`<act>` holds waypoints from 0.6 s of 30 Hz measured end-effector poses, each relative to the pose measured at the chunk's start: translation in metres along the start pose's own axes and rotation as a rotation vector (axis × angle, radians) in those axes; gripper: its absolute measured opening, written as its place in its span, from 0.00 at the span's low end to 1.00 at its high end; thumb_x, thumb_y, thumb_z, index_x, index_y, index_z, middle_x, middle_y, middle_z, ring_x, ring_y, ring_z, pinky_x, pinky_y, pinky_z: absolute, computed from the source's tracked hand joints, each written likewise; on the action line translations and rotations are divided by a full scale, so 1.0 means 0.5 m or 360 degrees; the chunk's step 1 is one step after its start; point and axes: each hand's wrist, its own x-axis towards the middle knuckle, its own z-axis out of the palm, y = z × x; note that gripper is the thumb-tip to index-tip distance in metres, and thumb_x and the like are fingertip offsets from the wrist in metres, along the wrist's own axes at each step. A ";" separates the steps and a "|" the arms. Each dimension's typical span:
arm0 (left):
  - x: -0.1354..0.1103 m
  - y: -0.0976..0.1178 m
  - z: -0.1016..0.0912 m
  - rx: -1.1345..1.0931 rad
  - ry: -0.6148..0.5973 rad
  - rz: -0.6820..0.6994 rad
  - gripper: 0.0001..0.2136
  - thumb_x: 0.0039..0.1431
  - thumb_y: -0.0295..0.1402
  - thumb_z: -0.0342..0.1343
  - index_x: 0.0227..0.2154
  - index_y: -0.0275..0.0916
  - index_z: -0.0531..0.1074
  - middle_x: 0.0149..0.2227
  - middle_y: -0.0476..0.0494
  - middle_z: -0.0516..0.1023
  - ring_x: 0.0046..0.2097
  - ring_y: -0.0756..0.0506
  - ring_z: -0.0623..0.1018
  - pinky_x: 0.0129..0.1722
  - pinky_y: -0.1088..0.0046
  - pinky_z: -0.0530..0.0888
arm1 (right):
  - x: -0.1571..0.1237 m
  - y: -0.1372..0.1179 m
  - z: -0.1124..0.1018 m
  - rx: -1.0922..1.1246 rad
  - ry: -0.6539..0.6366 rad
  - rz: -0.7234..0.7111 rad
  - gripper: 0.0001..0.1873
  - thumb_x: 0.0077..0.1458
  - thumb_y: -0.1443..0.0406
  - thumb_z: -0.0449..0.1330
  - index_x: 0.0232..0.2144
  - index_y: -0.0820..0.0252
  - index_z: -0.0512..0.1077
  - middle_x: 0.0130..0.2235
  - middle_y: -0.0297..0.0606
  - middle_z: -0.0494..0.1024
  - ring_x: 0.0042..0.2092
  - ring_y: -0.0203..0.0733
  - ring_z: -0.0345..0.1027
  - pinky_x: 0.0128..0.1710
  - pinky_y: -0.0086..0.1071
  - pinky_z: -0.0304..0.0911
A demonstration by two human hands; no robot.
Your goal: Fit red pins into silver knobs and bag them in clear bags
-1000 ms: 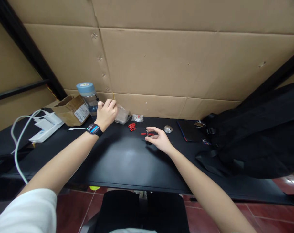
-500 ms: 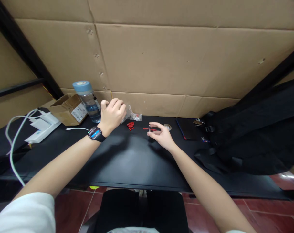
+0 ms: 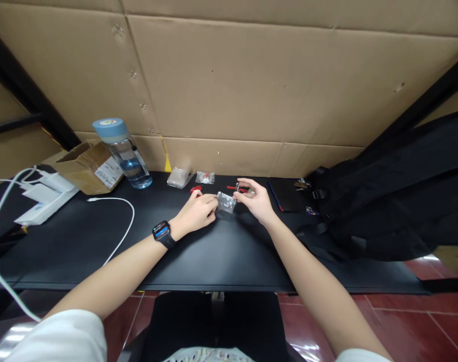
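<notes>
At the left of the frame, you have the white power strip, the open cardboard box and the blue-lidded bottle, all well apart from your hands; nearer the centre, a clear packet lies by the wall, with red pieces just past your left fingertips; your left hand, left of centre, has its fingers drawn together on the left edge of a small clear bag, which sits mid-frame between your hands; your right hand, right of centre, pinches a small shiny piece between thumb and forefinger, with a red cord beside it; whether the cord is joined to it, you cannot tell from here; further right lie a dark flat case and the black backpack

The step in hand looks like holding the bag close beside the shiny piece; the next move calls for a steady right pinch and a light left one, since thin plastic may slip or crumple; the bag's opening is too small to make out
</notes>
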 end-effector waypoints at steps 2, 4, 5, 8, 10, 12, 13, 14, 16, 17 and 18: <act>-0.008 0.001 0.006 -0.0163 -0.0095 0.0001 0.04 0.59 0.25 0.53 0.31 0.40 0.70 0.41 0.43 0.80 0.57 0.40 0.75 0.50 0.63 0.62 | 0.000 0.000 -0.001 -0.0031 -0.0021 -0.0017 0.30 0.47 0.56 0.72 0.52 0.56 0.73 0.52 0.44 0.76 0.34 0.39 0.79 0.37 0.34 0.76; -0.015 0.002 0.009 -0.0289 -0.0173 -0.0014 0.04 0.60 0.26 0.53 0.32 0.41 0.70 0.43 0.44 0.80 0.57 0.41 0.75 0.51 0.65 0.62 | -0.002 0.000 -0.001 -0.0062 -0.0059 -0.0023 0.30 0.47 0.57 0.72 0.52 0.56 0.73 0.51 0.43 0.76 0.34 0.39 0.79 0.36 0.33 0.75; -0.018 0.002 0.010 -0.0336 -0.0205 -0.0025 0.04 0.61 0.27 0.52 0.34 0.41 0.70 0.44 0.45 0.80 0.57 0.42 0.75 0.51 0.65 0.63 | -0.003 -0.001 0.000 -0.0082 -0.0079 -0.0021 0.30 0.48 0.57 0.71 0.53 0.56 0.73 0.51 0.43 0.76 0.34 0.39 0.79 0.36 0.33 0.75; -0.024 0.000 0.012 -0.0425 -0.0281 -0.0034 0.05 0.63 0.29 0.51 0.38 0.43 0.72 0.50 0.45 0.78 0.54 0.44 0.76 0.52 0.66 0.63 | -0.007 -0.006 -0.001 -0.0182 -0.0150 -0.0035 0.28 0.50 0.59 0.70 0.54 0.56 0.73 0.50 0.42 0.77 0.34 0.38 0.79 0.37 0.32 0.75; -0.025 -0.003 0.011 -0.0450 -0.0313 -0.0023 0.07 0.64 0.31 0.52 0.42 0.44 0.73 0.54 0.45 0.76 0.56 0.43 0.76 0.53 0.65 0.64 | -0.010 -0.013 -0.004 -0.0312 -0.0199 -0.0109 0.27 0.51 0.60 0.69 0.53 0.56 0.74 0.49 0.41 0.77 0.35 0.38 0.79 0.37 0.32 0.75; -0.026 -0.006 0.009 -0.0459 -0.0333 -0.0009 0.09 0.64 0.32 0.53 0.45 0.46 0.74 0.57 0.45 0.74 0.58 0.43 0.74 0.55 0.64 0.63 | -0.011 -0.021 -0.009 -0.0520 -0.0239 -0.0229 0.25 0.51 0.62 0.68 0.53 0.55 0.75 0.48 0.41 0.78 0.38 0.40 0.78 0.38 0.33 0.76; -0.026 -0.007 0.008 -0.0458 -0.0340 -0.0002 0.10 0.65 0.33 0.53 0.47 0.47 0.74 0.58 0.45 0.74 0.59 0.42 0.73 0.55 0.64 0.63 | -0.012 -0.025 -0.013 -0.0635 -0.0256 -0.0287 0.24 0.52 0.63 0.67 0.52 0.54 0.75 0.48 0.41 0.78 0.40 0.40 0.78 0.38 0.33 0.75; -0.027 -0.007 0.007 -0.0452 -0.0344 0.0005 0.12 0.65 0.33 0.53 0.49 0.48 0.74 0.59 0.45 0.73 0.60 0.42 0.72 0.56 0.63 0.63 | -0.012 -0.030 -0.017 -0.0740 -0.0274 -0.0333 0.23 0.52 0.64 0.67 0.52 0.54 0.76 0.48 0.41 0.78 0.41 0.41 0.77 0.38 0.34 0.75; -0.028 -0.007 0.005 -0.0425 -0.0354 0.0014 0.13 0.67 0.35 0.53 0.52 0.50 0.74 0.61 0.45 0.72 0.62 0.40 0.70 0.58 0.61 0.63 | -0.011 -0.037 -0.024 -0.0880 -0.0318 -0.0385 0.23 0.53 0.65 0.66 0.53 0.53 0.75 0.48 0.41 0.78 0.42 0.41 0.76 0.38 0.33 0.75; -0.029 -0.007 0.004 -0.0408 -0.0362 0.0016 0.14 0.67 0.36 0.52 0.53 0.51 0.74 0.62 0.44 0.71 0.63 0.39 0.69 0.59 0.59 0.62 | -0.011 -0.039 -0.028 -0.0919 -0.0342 -0.0397 0.23 0.53 0.66 0.66 0.53 0.53 0.75 0.48 0.41 0.78 0.42 0.42 0.76 0.38 0.33 0.74; -0.030 -0.006 0.004 -0.0393 -0.0372 0.0015 0.15 0.68 0.37 0.53 0.54 0.53 0.73 0.63 0.44 0.70 0.64 0.38 0.68 0.60 0.58 0.62 | -0.011 -0.041 -0.031 -0.0949 -0.0368 -0.0406 0.24 0.53 0.66 0.66 0.53 0.53 0.75 0.48 0.41 0.78 0.43 0.42 0.76 0.37 0.33 0.74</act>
